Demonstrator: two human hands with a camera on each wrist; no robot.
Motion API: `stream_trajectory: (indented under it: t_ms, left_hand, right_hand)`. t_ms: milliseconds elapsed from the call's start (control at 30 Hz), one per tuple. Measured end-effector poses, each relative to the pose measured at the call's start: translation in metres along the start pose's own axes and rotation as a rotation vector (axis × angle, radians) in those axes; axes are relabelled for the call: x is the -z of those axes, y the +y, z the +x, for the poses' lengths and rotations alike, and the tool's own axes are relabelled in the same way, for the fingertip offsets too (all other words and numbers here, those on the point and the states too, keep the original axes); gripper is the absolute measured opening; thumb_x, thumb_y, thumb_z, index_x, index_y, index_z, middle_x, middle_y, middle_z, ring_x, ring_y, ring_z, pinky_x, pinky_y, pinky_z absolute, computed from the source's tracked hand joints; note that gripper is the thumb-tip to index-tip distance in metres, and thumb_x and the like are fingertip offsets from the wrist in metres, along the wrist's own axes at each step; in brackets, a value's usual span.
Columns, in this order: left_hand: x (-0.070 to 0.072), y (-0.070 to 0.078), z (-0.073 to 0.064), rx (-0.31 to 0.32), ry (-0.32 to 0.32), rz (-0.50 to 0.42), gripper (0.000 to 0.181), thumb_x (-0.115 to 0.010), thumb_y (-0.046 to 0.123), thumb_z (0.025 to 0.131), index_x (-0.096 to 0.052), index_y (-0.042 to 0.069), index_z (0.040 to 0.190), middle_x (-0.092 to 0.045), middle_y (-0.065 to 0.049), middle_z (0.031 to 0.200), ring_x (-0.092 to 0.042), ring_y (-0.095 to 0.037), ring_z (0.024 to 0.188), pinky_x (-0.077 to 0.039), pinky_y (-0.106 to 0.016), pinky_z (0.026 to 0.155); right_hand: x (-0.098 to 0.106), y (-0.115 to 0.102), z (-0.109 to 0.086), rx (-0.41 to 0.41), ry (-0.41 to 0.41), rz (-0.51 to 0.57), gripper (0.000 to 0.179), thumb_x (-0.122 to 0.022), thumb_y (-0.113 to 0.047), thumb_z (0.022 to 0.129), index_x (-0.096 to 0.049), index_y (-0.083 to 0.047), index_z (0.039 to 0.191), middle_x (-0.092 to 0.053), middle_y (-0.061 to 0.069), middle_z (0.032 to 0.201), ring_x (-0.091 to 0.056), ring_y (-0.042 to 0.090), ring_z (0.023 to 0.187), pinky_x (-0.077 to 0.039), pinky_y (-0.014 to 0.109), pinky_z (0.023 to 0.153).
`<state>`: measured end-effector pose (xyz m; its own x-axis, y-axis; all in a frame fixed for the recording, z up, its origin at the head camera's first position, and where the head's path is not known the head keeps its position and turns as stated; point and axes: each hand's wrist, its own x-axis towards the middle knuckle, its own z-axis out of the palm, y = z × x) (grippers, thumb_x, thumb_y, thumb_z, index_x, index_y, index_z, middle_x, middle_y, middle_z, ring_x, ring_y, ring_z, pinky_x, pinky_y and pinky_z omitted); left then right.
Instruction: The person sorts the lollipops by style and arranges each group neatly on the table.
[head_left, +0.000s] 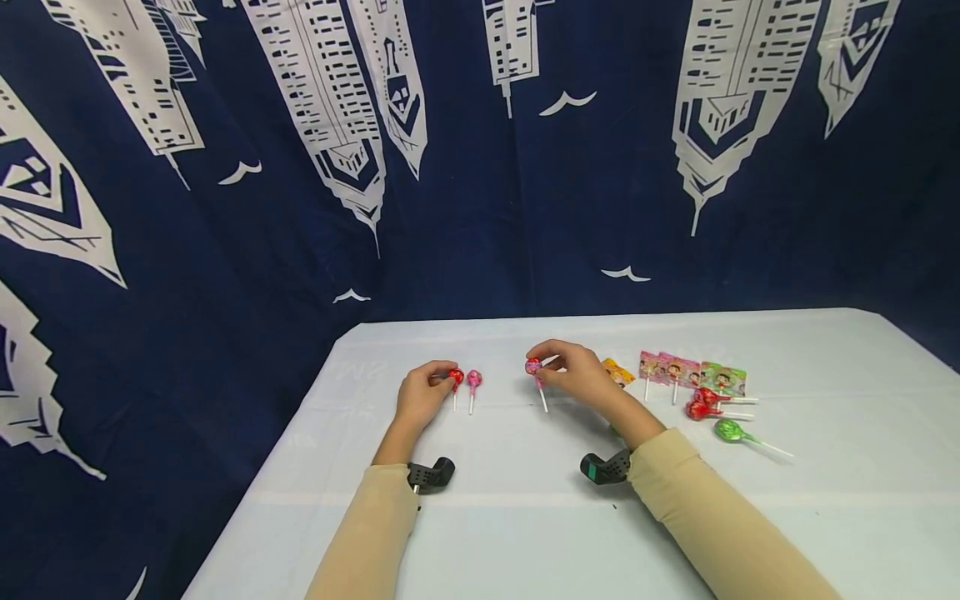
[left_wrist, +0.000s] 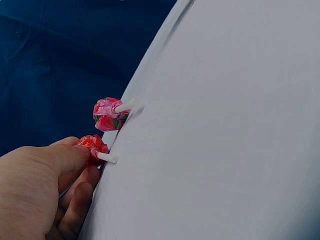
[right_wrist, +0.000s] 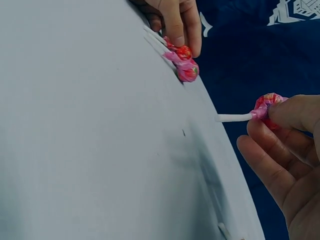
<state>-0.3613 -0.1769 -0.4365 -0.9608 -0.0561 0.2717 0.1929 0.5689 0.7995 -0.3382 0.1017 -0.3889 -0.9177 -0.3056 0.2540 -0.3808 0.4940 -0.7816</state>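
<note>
My left hand (head_left: 423,395) pinches the head of a red lollipop (left_wrist: 94,146) between thumb and fingers, its white stick pointing toward me. Just right of it on the table lies a pink lollipop (head_left: 474,379), seen beyond the red one in the left wrist view. Farther right, my right hand (head_left: 576,372) grips another pink lollipop (right_wrist: 266,111) by its wrapped head. That one's stick (right_wrist: 234,118) sticks out free of the fingers, slanting down toward me in the head view.
Right of my right hand lie an orange-wrapped candy (head_left: 618,372), pink packets (head_left: 670,368) and a green packet (head_left: 724,379). Nearer are red lollipops (head_left: 699,410) and a green lollipop (head_left: 729,430). The white table (head_left: 517,533) ends at a dark blue printed curtain (head_left: 480,242).
</note>
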Motion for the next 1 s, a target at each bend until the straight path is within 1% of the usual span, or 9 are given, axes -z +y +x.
stream_trajectory:
  t_ms: [133,233,367,500,600,733,900,1000]
  left_hand:
    - [0.0,-0.001,0.0,-0.001,-0.002,-0.003,0.023,-0.073,0.012,0.09,-0.076,0.017,0.112,-0.075,-0.005,0.111,-0.066,-0.014,0.084,-0.048,-0.024,0.072]
    - [0.0,0.0,0.0,0.0,-0.005,0.005,0.023,-0.073,0.013,0.09,-0.076,0.017,0.112,-0.075,-0.005,0.112,-0.066,-0.014,0.085,-0.048,-0.024,0.073]
    - [-0.001,0.0,0.0,0.004,-0.003,0.023,0.023,-0.072,0.013,0.09,-0.076,0.017,0.113,-0.075,-0.005,0.112,-0.065,-0.015,0.086,-0.048,-0.026,0.074]
    - [0.0,0.0,0.001,0.011,-0.003,0.034,0.024,-0.072,0.014,0.09,-0.076,0.018,0.113,-0.075,-0.004,0.111,-0.065,-0.016,0.087,-0.048,-0.026,0.075]
    - [0.001,0.0,0.001,0.01,-0.004,0.035,0.023,-0.072,0.014,0.09,-0.076,0.018,0.113,-0.075,-0.005,0.111,-0.065,-0.015,0.086,-0.048,-0.026,0.074]
    - [0.001,0.0,0.0,0.007,-0.002,0.031,0.023,-0.072,0.013,0.09,-0.076,0.018,0.112,-0.075,-0.005,0.111,-0.065,-0.014,0.085,-0.047,-0.025,0.073]
    - [-0.001,-0.001,0.001,0.01,-0.001,0.022,0.023,-0.072,0.013,0.09,-0.076,0.018,0.112,-0.075,-0.005,0.112,-0.065,-0.015,0.086,-0.048,-0.026,0.074]
    - [-0.001,-0.001,0.002,0.014,-0.001,0.02,0.023,-0.072,0.013,0.09,-0.076,0.018,0.112,-0.075,-0.004,0.112,-0.065,-0.016,0.087,-0.048,-0.026,0.075]
  right_hand:
    - [-0.01,-0.001,0.003,-0.008,0.0,0.012,0.027,-0.067,-0.007,0.091,-0.068,-0.005,0.118,-0.074,0.012,0.112,-0.071,0.02,0.093,-0.054,0.023,0.073]
    - [-0.017,-0.003,0.005,0.001,0.003,-0.003,0.027,-0.067,-0.007,0.091,-0.068,-0.006,0.118,-0.073,0.012,0.114,-0.071,0.022,0.095,-0.054,0.024,0.073]
    - [-0.027,-0.007,0.009,0.03,0.007,-0.036,0.026,-0.066,-0.008,0.091,-0.069,-0.007,0.116,-0.073,0.011,0.115,-0.07,0.025,0.1,-0.055,0.03,0.078]
    - [-0.037,-0.007,0.015,0.041,0.01,-0.058,0.023,-0.068,-0.009,0.09,-0.07,-0.007,0.114,-0.074,0.01,0.113,-0.07,0.025,0.1,-0.054,0.037,0.085]
    - [-0.045,-0.004,0.019,0.027,0.009,-0.063,0.022,-0.069,-0.01,0.091,-0.07,-0.008,0.113,-0.074,0.008,0.11,-0.069,0.024,0.1,-0.052,0.041,0.091]
    - [-0.055,-0.001,0.024,-0.004,0.015,-0.061,0.022,-0.069,-0.01,0.091,-0.071,-0.009,0.112,-0.074,0.008,0.108,-0.068,0.024,0.1,-0.051,0.043,0.094]
    - [-0.063,-0.001,0.027,-0.041,0.032,-0.068,0.02,-0.069,-0.01,0.091,-0.071,-0.009,0.111,-0.074,0.009,0.107,-0.067,0.023,0.1,-0.051,0.042,0.095]
    - [-0.065,0.0,0.028,-0.067,0.04,-0.071,0.02,-0.069,-0.011,0.091,-0.072,-0.01,0.11,-0.074,0.008,0.107,-0.066,0.022,0.098,-0.051,0.041,0.093]
